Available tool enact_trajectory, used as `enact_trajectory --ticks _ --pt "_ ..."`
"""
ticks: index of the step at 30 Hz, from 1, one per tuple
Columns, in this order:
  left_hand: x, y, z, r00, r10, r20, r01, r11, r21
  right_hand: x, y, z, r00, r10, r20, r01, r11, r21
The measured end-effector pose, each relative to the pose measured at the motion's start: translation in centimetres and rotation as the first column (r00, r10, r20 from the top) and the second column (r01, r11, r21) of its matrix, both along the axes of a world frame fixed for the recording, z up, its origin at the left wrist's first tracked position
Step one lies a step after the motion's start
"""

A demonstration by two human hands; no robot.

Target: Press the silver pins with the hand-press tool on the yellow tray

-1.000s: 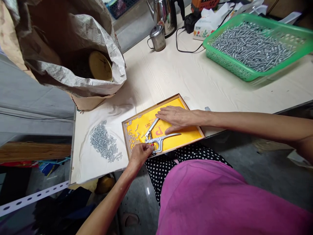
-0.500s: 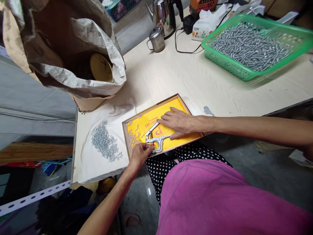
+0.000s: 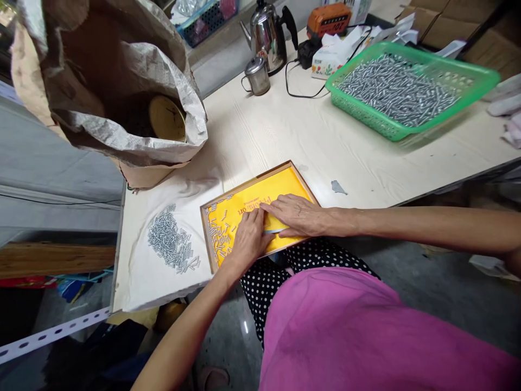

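A shallow wooden tray lined with yellow printed paper lies at the table's near edge, over my lap. My left hand lies palm down on metal hand pliers in the tray, fingers stretched forward and covering most of the tool. My right hand lies flat beside it with fingers extended toward the left hand. Only a sliver of the pliers' silver handle shows between the hands. Several small metal pieces are scattered along the tray's left side.
A pile of small metal pieces sits on a white cloth left of the tray. A big open paper sack stands at the back left. Farther back are a green basket full of metal parts, a metal mug, a kettle and a cable.
My left hand moved up from the pliers' jaw and now lies over the tool. My right hand slid slightly toward it. The pliers' handles, spread apart before, are now hidden under both hands.
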State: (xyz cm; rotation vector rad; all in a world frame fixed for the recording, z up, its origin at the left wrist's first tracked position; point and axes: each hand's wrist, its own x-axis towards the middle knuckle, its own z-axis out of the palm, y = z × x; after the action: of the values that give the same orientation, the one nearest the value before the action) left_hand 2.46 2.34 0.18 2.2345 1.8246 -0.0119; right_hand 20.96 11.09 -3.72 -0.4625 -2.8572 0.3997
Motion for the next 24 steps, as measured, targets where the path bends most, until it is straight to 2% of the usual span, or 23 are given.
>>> enact_trajectory --ticks 3,6,14,20,24 --pt "-0.3 1.1 -0.1 0.998 -0.034 -0.044 0.031 0.998 -0.059 0.4 -0.5 -0.4 0.996 -0.089 0.021 0.088 0.995 0.041" --pt "-0.5 0.7 -0.1 0.998 -0.034 -0.055 0.031 0.998 -0.049 0.3 -1.1 -0.4 0.989 -0.140 0.055 0.135 0.988 0.076" --pt "-0.6 0.0 -0.5 0.999 -0.002 -0.036 0.001 0.999 -0.036 -1.6 -1.7 -0.5 0.992 -0.033 0.119 0.029 0.999 0.036" --pt "-1.7 -0.2 -1.3 1.000 -0.007 0.022 0.005 0.993 0.114 -1.1 0.5 -0.3 0.992 -0.111 0.062 0.108 0.993 0.037" --pt "-1.6 -1.6 -2.1 0.983 -0.170 0.069 0.147 0.955 0.257 -1.5 3.3 -0.2 0.988 -0.111 0.103 0.106 0.993 0.049"
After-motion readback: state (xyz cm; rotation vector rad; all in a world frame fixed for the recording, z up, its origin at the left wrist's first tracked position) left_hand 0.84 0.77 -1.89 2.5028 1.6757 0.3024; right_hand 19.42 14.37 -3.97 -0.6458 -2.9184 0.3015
